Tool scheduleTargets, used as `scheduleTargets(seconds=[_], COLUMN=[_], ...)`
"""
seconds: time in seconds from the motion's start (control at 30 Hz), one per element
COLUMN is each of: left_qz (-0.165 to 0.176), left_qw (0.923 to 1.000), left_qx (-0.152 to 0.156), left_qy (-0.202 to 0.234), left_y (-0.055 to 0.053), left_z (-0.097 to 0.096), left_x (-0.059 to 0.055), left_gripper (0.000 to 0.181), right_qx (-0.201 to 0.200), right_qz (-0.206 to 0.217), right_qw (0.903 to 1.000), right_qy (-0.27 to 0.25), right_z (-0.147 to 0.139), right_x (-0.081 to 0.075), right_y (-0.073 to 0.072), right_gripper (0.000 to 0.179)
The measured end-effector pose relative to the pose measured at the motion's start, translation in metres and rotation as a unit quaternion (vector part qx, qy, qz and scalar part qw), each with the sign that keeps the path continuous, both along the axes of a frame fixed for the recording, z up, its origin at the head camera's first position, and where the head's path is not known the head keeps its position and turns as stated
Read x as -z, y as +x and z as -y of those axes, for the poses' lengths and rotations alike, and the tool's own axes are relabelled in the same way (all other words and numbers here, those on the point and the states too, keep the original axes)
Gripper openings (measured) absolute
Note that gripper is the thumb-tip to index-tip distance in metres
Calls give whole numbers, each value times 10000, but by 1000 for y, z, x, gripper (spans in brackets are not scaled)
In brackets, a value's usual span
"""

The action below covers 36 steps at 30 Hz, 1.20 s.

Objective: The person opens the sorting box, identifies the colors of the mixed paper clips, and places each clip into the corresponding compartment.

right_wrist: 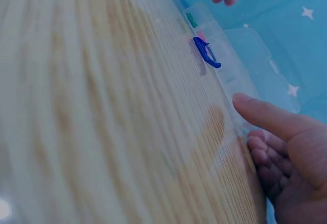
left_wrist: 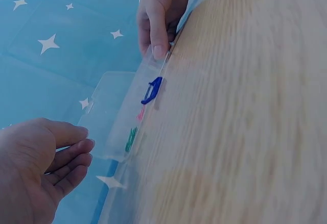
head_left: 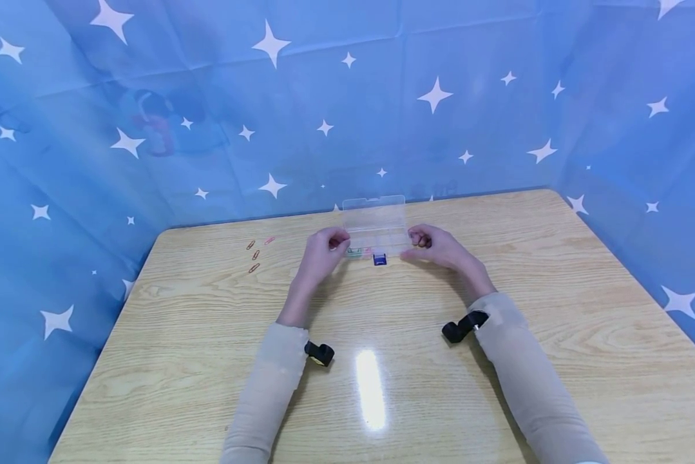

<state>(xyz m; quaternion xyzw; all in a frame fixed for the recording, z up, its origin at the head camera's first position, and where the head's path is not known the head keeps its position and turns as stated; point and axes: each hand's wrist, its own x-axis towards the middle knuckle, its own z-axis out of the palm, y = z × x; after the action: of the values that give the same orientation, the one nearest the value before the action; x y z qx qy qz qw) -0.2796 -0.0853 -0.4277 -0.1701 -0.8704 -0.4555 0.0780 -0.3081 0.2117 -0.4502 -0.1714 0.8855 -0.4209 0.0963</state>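
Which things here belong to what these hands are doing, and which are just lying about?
Seemingly part of the job:
clear box, lid open
its blue clasp
green clips inside
pink pieces inside
loose paper clips, probably

Just surroundings:
wooden table
starry cloth
black wrist cameras

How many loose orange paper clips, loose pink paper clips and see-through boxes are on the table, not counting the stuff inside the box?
Loose orange paper clips: 3
Loose pink paper clip: 1
See-through box: 1
Total: 5
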Motion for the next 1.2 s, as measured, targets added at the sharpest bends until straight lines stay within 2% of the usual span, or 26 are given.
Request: scheduleTargets(seconds=[0.4,0.63,0.9,1.2], left_qz=[70,152,56,201], left_qw=[9998,9987,9979,9953], left_qx=[-160,-387,-564,-866], left_qy=[-104,-283,-311,-392], left_y=[-1,-5,-8,-12], left_z=[26,44,67,89], left_x=[4,4,5,8], left_gripper=[17,19,19,22], right_qx=[-45,-20,-6,-55], right_qz=[-99,-75,-27,28], right_qw=[9999,10000,10000,10000], right_qy=[24,41,-1,-48], right_z=[-1,0,0,-1], right_x=[1,0,-1,0], right_y=[0,0,1,0], right_gripper=[44,44,46,46])
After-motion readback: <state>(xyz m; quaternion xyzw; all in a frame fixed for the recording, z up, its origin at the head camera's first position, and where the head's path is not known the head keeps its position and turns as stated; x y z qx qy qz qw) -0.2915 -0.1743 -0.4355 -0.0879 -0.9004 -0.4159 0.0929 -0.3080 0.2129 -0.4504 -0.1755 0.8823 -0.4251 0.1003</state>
